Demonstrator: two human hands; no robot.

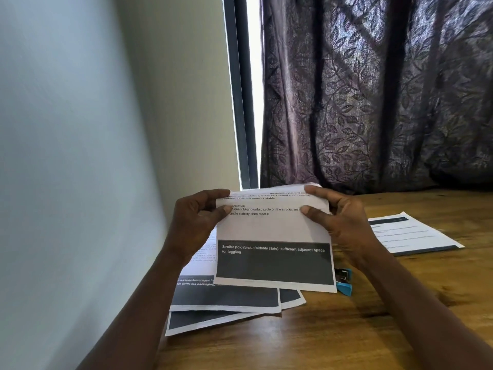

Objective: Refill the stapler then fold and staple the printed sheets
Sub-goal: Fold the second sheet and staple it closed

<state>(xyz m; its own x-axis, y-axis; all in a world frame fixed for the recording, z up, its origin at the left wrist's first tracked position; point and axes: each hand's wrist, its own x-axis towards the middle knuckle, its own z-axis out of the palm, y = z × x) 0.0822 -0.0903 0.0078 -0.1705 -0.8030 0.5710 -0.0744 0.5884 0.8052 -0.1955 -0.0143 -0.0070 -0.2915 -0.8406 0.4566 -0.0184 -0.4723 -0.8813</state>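
Observation:
I hold a printed sheet (272, 233) up above the table, its top bent over in a fold. My left hand (197, 220) pinches the sheet's upper left edge between thumb and fingers. My right hand (336, 217) pinches the upper right edge the same way. The sheet has a dark band with white text across its lower part. A blue stapler (344, 281) lies on the wooden table (373, 329), mostly hidden behind the sheet's lower right corner. Under the held sheet lies a loose stack of printed sheets (226, 303).
Another printed sheet (410, 233) lies flat at the right, farther back on the table. A pale wall (80, 156) borders the table's left side. A dark patterned curtain (373, 102) hangs behind, with a bright window gap (253, 89) beside it.

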